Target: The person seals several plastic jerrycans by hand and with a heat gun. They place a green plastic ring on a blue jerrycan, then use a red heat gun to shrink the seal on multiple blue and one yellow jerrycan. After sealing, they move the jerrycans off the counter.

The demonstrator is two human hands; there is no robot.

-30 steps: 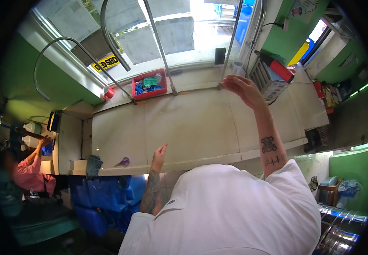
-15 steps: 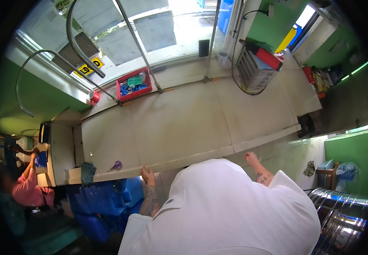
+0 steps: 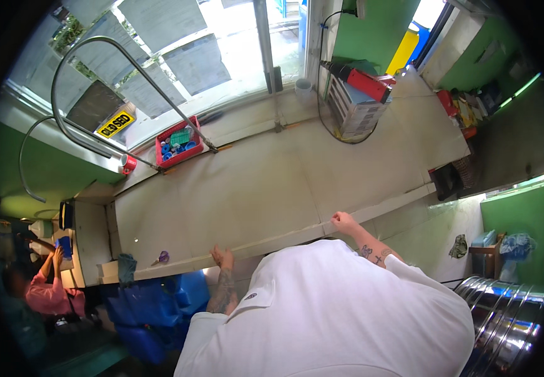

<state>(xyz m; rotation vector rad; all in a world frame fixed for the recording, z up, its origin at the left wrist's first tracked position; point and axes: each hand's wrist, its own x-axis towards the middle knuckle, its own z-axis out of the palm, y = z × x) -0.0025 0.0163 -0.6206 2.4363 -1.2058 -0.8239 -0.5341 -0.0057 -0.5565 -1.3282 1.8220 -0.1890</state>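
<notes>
My left hand (image 3: pixel 223 257) is at the front edge of the long pale worktable (image 3: pixel 253 195), its fingers loosely apart and nothing visible in them. Farther right along the same edge, my right hand (image 3: pixel 346 222) has its fingers drawn together; whether something small is between them I cannot make out. Purple-handled scissors (image 3: pixel 163 257) lie on the table left of my left hand. Beyond them a grey-green cloth (image 3: pixel 127 268) drapes over the front edge.
A red basket (image 3: pixel 159 151) of small blue and green items sits at the table's back, beside a red mug (image 3: pixel 128 164). A red heat gun (image 3: pixel 363 83) rests on a box (image 3: pixel 355 116). Blue drums (image 3: pixel 152 308) stand below left; a person in pink (image 3: pixel 52 292) works at far left.
My right hand has moved left and forward to the table's front edge. My left hand has shifted slightly right over the edge. The view has turned a little.
</notes>
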